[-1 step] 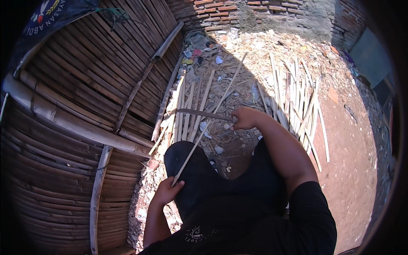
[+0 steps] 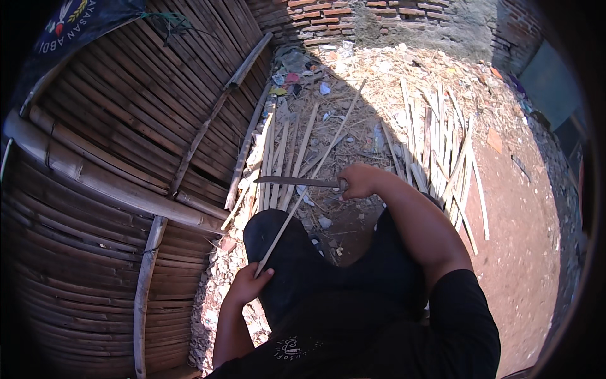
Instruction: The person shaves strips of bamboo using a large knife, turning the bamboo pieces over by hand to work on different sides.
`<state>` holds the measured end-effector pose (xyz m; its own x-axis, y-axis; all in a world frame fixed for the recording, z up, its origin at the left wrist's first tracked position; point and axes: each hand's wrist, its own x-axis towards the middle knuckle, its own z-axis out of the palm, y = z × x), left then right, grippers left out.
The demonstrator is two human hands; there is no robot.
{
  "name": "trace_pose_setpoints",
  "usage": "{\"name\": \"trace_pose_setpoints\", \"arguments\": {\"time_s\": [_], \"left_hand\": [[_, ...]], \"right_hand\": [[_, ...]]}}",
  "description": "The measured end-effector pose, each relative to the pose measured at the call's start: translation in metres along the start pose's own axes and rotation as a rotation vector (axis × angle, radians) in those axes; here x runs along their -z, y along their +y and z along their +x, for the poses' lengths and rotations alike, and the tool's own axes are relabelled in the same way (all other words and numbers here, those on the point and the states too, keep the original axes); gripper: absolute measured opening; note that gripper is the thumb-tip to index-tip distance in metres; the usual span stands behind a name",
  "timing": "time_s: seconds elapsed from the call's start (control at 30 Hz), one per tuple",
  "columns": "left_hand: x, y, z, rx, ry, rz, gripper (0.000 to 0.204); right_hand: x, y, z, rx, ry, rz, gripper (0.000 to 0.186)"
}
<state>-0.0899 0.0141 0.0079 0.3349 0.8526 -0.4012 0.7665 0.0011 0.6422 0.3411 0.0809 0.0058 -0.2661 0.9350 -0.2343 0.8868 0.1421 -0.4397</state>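
My left hand (image 2: 248, 283) is closed round the lower end of a long, thin bamboo strip (image 2: 278, 237), beside my left thigh. From there the strip slants up and away to the right, across my dark-clad knee. My right hand (image 2: 359, 181) grips the handle of a long machete (image 2: 278, 180), most of the handle being hidden by the fingers. Its dark blade points left and crosses the strip; I cannot tell whether the two touch.
Several bamboo strips (image 2: 302, 148) lie ahead on the left, and a larger pile of strips (image 2: 442, 145) on the right. A slatted bamboo wall (image 2: 113, 120) stands close at left. Shavings and litter cover the ground up to a brick wall (image 2: 391, 25).
My right hand has drawn the machete slightly nearer and to the left along the strip. My left hand and the strip have kept their place.
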Motion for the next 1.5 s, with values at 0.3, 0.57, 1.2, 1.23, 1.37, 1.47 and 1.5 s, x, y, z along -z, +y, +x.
{"name": "trace_pose_setpoints", "arguments": {"time_s": [0.3, 0.57, 1.2, 1.23, 1.37, 1.47, 1.5], "left_hand": [[-0.003, -0.005, -0.005, 0.029, 0.027, -0.024, 0.04], [-0.004, -0.016, 0.006, -0.037, -0.001, -0.096, 0.04], [0.003, -0.01, 0.005, -0.024, -0.055, -0.035, 0.039], [0.003, -0.011, 0.005, -0.015, -0.061, -0.041, 0.04], [0.005, -0.008, 0.005, 0.003, -0.073, -0.053, 0.039], [0.002, -0.007, -0.001, 0.017, -0.013, -0.061, 0.038], [0.0, -0.006, -0.002, 0.005, 0.006, -0.055, 0.038]], "right_hand": [[-0.01, 0.003, 0.015, 0.042, 0.008, 0.097, 0.057], [-0.002, 0.031, 0.006, -0.133, 0.134, 0.132, 0.067], [-0.001, 0.047, 0.007, -0.213, 0.259, 0.195, 0.062], [-0.003, 0.03, 0.008, -0.15, 0.192, 0.166, 0.06], [-0.022, -0.029, 0.011, 0.117, -0.095, 0.024, 0.058], [-0.025, -0.056, 0.012, 0.247, -0.177, -0.022, 0.059], [-0.022, -0.055, 0.011, 0.263, -0.173, -0.007, 0.06]]}}
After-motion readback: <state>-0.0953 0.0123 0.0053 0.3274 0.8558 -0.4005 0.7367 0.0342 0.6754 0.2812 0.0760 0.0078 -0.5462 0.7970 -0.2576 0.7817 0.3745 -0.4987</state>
